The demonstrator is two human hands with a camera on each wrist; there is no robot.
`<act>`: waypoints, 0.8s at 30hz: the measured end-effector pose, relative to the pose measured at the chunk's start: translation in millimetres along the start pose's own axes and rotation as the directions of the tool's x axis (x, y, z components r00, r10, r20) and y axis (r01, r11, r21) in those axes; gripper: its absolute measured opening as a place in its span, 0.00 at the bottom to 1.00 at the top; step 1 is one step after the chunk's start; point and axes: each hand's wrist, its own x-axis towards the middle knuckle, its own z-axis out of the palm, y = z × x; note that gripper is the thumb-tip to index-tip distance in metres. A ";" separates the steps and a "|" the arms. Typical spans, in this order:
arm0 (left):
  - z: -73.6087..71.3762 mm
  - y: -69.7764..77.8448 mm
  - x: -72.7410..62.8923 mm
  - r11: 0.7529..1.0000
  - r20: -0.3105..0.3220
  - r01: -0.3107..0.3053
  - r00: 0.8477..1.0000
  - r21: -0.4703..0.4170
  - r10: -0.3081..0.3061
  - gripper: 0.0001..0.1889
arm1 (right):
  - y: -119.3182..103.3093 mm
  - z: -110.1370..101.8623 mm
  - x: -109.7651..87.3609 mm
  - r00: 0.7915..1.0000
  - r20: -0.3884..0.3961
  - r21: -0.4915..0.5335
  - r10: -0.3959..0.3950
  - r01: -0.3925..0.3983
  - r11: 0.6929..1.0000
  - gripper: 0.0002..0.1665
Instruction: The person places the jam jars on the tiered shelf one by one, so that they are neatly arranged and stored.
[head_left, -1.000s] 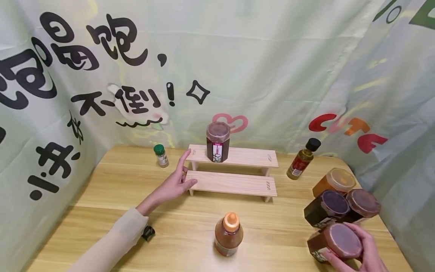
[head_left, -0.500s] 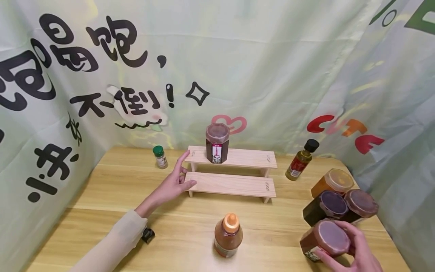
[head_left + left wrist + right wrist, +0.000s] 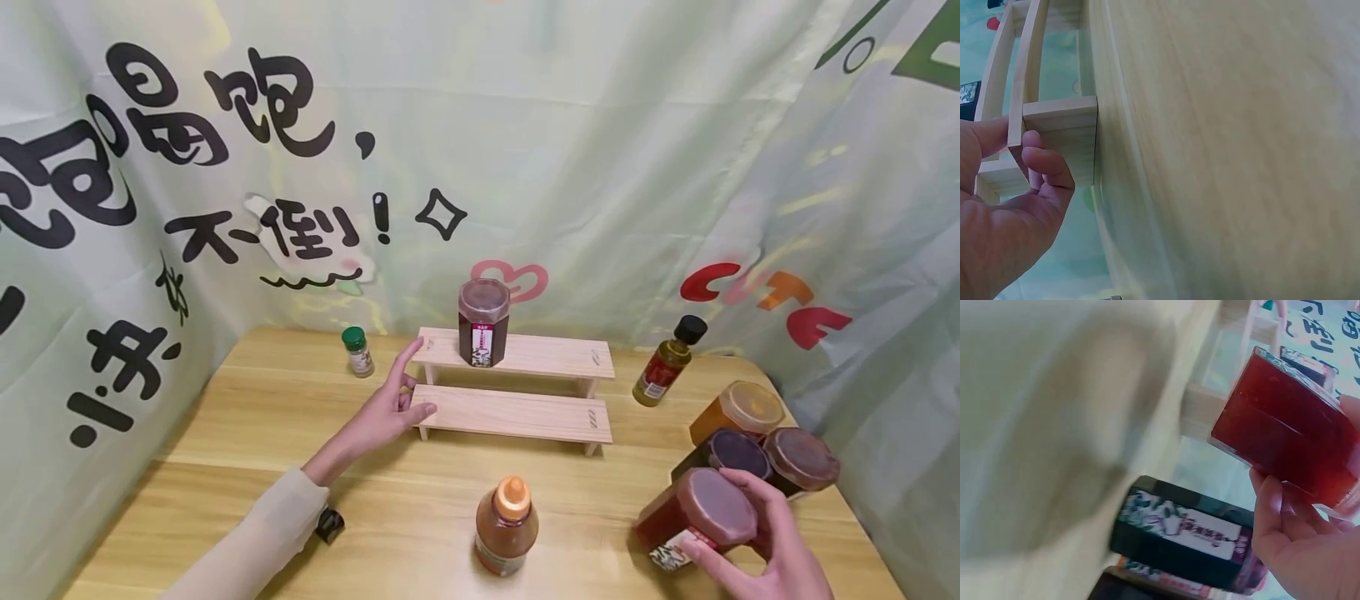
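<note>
My left hand [image 3: 382, 418] holds the left end of a two-tier wooden rack [image 3: 517, 412], its thumb on the lower board and its index finger reaching up to the upper one. In the left wrist view, curled fingers [image 3: 1050, 172] wrap the board's end. Farther right, my right hand [image 3: 783, 554] grips a red hexagonal jar [image 3: 663, 521] by its sides. The right wrist view has this jar [image 3: 1291, 425] raised off the table and tilted, its label mostly turned away. A dark, labelled hexagonal jar [image 3: 483, 329] stands on the upper board.
Beyond the held jar cluster two dark jars, one [image 3: 738, 454] beside another [image 3: 802, 460], and an amber jar [image 3: 738, 408]. A black-capped oil bottle [image 3: 667, 367] stands right of the rack. An orange-capped squeeze bottle [image 3: 506, 529] is in front; a green-lidded shaker [image 3: 358, 354] is left.
My right hand has lifted the red jar and carried it leftward, away from the other jars. The left hand stays on the rack.
</note>
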 end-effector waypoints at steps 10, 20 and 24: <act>1.0 2.3 -0.3 1.000 0.001 -0.008 1.000 -0.001 0.008 0.57 | -30.1 -6.2 25.1 0.985 0.069 0.058 -0.161 0.157 0.986 0.57; 1.7 1.2 -0.2 1.000 -0.011 -0.023 1.000 0.010 0.023 0.56 | -65.7 -14.7 54.7 0.948 0.106 0.146 -0.301 0.284 0.948 0.56; 1.5 2.7 -0.9 0.999 -0.009 -0.025 1.000 0.024 0.025 0.55 | -75.4 -14.1 66.6 0.943 0.139 0.169 -0.301 0.277 0.946 0.54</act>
